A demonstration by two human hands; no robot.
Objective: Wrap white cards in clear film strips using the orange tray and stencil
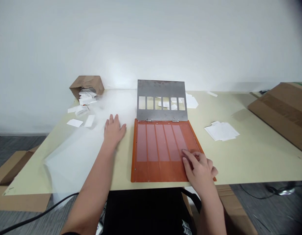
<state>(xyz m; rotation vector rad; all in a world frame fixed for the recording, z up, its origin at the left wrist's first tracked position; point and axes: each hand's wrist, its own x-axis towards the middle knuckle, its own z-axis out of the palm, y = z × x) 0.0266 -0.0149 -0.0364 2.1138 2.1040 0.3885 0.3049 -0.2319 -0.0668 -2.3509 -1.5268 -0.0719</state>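
Observation:
An orange board (pixel 146 171) lies flat near the table's front edge, with several pale translucent strips (pixel 151 143) side by side on it. A grey metal plate (pixel 160 115) with a row of rectangular openings is hinged to its far edge and stands raised. My right hand (pixel 200 168) is over the board's right side. Its index fingertip and thumb tip, slightly apart, are at the edge of the rightmost strip; the other fingers are curled. To the left of the board, my left hand (pixel 113 132) rests with fingers spread by a large translucent sheet (pixel 75 156).
A cardboard box (pixel 88 80) on its side spills white pieces (pixel 86 96) at the back left. White sheets (pixel 221 131) are stacked right of the board. A larger carton (pixel 283 111) stands at the right edge. A black cable (pixel 40 213) runs below the table's left front.

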